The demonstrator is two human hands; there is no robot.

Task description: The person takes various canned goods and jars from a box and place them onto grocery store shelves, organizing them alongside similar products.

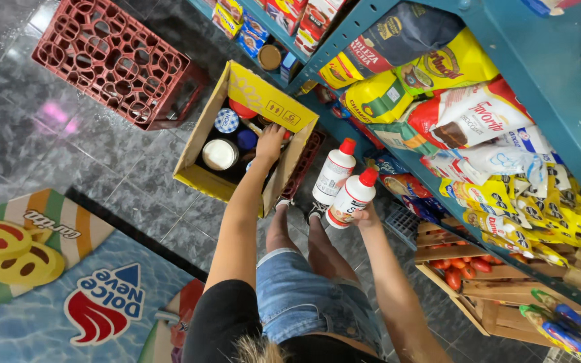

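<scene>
On a dark tiled floor (48,141) beside shelves (539,81), two bottles (344,188) are clamped in the right hand (364,216); the left hand's (270,141) fingers, hidden inside one box (250,94), cannot be judged.

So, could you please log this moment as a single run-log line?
left hand: reaching into cardboard box among jars | right hand: holding two white bottles, red caps | beside: stocked shelf

Two white red-capped bottles (343,188), one cardboard box (263,94), one red crate (112,60).
</scene>
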